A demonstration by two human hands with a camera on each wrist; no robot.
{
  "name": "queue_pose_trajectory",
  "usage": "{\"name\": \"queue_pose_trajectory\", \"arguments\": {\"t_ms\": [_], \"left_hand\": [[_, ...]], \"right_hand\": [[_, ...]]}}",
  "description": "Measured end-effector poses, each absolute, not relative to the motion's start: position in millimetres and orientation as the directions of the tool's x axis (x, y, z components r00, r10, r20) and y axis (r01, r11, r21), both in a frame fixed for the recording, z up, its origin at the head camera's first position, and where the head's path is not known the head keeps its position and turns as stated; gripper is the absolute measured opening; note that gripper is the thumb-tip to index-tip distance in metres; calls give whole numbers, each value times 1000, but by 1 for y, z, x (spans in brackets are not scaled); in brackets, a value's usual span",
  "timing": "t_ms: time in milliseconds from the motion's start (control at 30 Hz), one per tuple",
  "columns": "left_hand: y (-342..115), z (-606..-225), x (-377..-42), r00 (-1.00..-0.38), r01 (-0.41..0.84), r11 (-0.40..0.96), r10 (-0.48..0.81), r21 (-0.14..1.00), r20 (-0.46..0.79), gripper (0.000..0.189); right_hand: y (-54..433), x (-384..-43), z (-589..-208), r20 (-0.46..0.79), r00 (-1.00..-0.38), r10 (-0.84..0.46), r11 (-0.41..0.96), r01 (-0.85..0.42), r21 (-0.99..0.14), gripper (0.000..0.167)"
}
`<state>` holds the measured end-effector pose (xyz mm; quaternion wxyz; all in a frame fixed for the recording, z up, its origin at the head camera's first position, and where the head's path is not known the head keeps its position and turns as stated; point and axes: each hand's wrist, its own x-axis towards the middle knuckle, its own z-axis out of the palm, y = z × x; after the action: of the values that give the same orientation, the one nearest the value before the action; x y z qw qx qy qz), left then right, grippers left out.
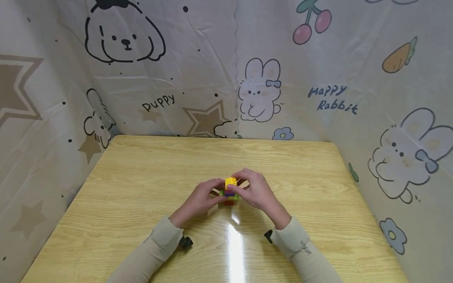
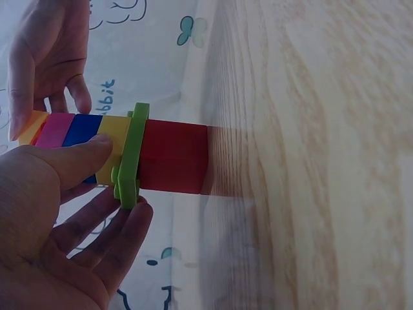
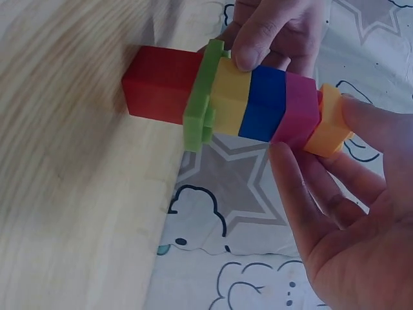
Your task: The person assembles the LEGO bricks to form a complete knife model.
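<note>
A tower of toy building bricks stands upright on the table between both hands. From the bottom, the right wrist view shows a red brick [image 3: 161, 84], a wider green plate [image 3: 201, 103], then yellow [image 3: 230, 97], blue [image 3: 266, 103] and magenta [image 3: 298, 110] bricks. An orange-yellow brick [image 3: 329, 123] sits on top, slightly tilted, with a narrow gap showing below it. My left hand [image 1: 207, 194] steadies the tower, its thumb on the yellow and blue bricks and fingers on the far side. With thumb and fingers, my right hand [image 1: 257, 191] pinches the top brick; one fingertip touches the magenta brick.
The wooden table [image 1: 148, 165] has rounded back corners. A printed cloth [image 1: 205, 78] with cartoon animals hangs behind it and along both sides. Small black devices, one at the left cuff [image 1: 185, 242] and one at the right cuff [image 1: 268, 236], stick out inward.
</note>
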<state>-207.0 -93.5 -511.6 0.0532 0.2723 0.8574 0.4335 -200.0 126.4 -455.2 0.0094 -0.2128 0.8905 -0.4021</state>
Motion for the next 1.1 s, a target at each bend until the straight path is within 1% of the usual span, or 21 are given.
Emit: {"name": "queue_pose_trajectory", "arguments": {"t_ms": [233, 333, 400, 600, 933, 1100], "left_hand": [[-93, -508, -206, -848, 407, 472, 514, 782, 131, 39], [-92, -508, -206, -849, 403, 475, 513, 782, 125, 39], [-92, -508, -206, -848, 403, 474, 516, 783, 124, 39], [-92, -512, -207, -851, 399, 476, 510, 784, 124, 41], [-94, -517, -206, -856, 391, 466, 501, 794, 128, 40], [-95, -517, -206, -850, 397, 457, 509, 796, 131, 40]], "right_hand": [[123, -199, -450, 237, -866, -441, 682, -495, -538, 31], [122, -199, -448, 248, -853, -459, 690, -518, -506, 31], [123, -199, -448, 233, -856, -460, 686, -510, -519, 30], [126, -201, -452, 182, -875, -448, 644, -458, -613, 32], [128, -203, -460, 183, -877, -444, 578, -436, -690, 33], [130, -203, -465, 161, -893, -420, 556, -393, -732, 33]]}}
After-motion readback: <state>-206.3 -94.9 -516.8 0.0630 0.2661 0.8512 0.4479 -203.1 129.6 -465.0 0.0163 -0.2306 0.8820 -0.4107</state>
